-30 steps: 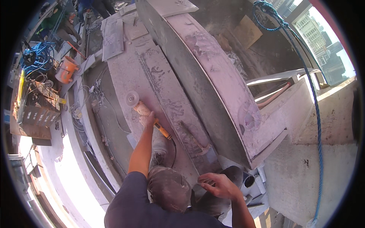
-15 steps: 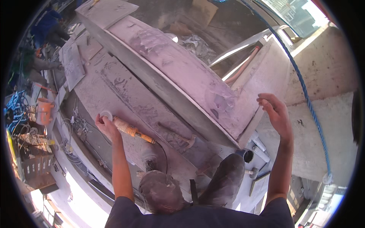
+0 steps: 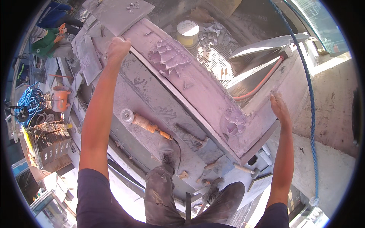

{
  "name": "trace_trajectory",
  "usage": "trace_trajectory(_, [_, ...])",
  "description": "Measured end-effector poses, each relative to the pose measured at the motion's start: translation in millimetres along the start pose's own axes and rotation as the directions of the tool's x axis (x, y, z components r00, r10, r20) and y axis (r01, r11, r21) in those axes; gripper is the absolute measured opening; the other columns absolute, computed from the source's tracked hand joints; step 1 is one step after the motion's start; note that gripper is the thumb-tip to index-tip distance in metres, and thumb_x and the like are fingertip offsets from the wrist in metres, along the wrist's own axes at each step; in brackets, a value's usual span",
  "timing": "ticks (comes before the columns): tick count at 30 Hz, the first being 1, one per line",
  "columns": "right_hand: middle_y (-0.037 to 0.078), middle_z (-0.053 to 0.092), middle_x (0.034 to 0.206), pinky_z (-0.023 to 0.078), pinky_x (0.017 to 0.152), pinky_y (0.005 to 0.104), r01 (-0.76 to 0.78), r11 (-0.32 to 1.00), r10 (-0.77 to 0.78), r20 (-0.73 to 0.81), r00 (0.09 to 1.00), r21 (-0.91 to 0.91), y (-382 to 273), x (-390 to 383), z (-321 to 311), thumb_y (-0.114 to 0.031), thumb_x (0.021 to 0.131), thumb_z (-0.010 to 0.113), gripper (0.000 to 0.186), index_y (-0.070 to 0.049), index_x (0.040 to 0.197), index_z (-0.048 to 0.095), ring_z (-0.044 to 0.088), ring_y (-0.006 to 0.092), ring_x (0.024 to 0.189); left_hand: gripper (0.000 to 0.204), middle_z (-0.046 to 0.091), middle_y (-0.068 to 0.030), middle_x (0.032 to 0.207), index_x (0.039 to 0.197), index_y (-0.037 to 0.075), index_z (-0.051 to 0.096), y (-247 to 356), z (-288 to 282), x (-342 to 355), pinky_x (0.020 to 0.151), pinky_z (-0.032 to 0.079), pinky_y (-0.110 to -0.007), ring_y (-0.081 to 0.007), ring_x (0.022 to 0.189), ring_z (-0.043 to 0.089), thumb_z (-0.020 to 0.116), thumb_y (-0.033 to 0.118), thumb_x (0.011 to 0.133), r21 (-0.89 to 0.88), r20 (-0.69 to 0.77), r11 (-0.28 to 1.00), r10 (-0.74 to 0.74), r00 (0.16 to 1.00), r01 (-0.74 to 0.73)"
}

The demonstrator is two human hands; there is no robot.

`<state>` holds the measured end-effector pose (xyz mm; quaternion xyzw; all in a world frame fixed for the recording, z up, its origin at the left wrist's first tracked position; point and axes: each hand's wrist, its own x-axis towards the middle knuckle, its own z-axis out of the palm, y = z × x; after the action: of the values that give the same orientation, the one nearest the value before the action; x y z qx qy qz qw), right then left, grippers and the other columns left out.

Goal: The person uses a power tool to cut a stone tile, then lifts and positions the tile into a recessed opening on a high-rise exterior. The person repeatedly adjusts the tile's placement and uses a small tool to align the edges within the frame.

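My left hand [image 3: 118, 48] is closed on the near edge of the long pink-dusted beam [image 3: 201, 91], toward its upper end. My right hand [image 3: 277, 104] grips the beam's shorter arm at the right, fingers bent against it. Below the beam, an orange angle grinder [image 3: 152, 127] with a pale disc lies on a dusty slab, its cord trailing toward my legs. A dust-covered long-handled tool [image 3: 186, 133] lies beside it. Rough crumpled patches mark the beam's top.
Co-workers [image 3: 49, 47] are at the upper left, near an orange bucket [image 3: 61, 97], coiled blue rope [image 3: 28, 102] and a cluttered crate. A white tub [image 3: 187, 35], scraps and an orange hose [image 3: 251, 91] are beyond the beam. A blue rope [image 3: 311, 106] hangs at right.
My left hand has left the grinder, now lying on the slab, and moved up to the beam. My right hand has risen from beside my legs onto the beam. The view has shifted.
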<state>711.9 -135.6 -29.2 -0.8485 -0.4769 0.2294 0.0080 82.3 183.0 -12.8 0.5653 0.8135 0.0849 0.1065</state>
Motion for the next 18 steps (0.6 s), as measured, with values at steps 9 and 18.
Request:
trace_trajectory(9, [0.040,0.023,0.175,0.017,0.137,0.0443,-0.052,0.998,0.049,0.101,0.994,0.020,-11,5,-10,-0.056,0.116,0.039,0.089,0.018,0.165,0.032,0.016,0.0473,0.169,0.039,0.079,-0.0214,0.127,0.122,0.002,0.080,43,-12,6,0.108,0.056,-0.047,-0.0387,0.133,0.069,0.061,0.032,0.106,0.358,0.022,0.835,0.440,0.898,-0.418])
trace_trajectory(18, [0.039,0.017,0.178,0.012,0.138,0.0435,-0.151,0.988,0.157,0.172,0.972,-0.043,-7,17,4,-0.062,0.116,0.032,0.093,0.015,0.168,0.025,0.007,0.0442,0.171,0.029,0.082,-0.0242,0.111,0.107,0.003,0.084,60,-11,50,0.097,0.061,-0.052,-0.0420,0.110,0.079,0.066,0.023,0.099,0.218,0.309,0.920,0.252,0.917,-0.326])
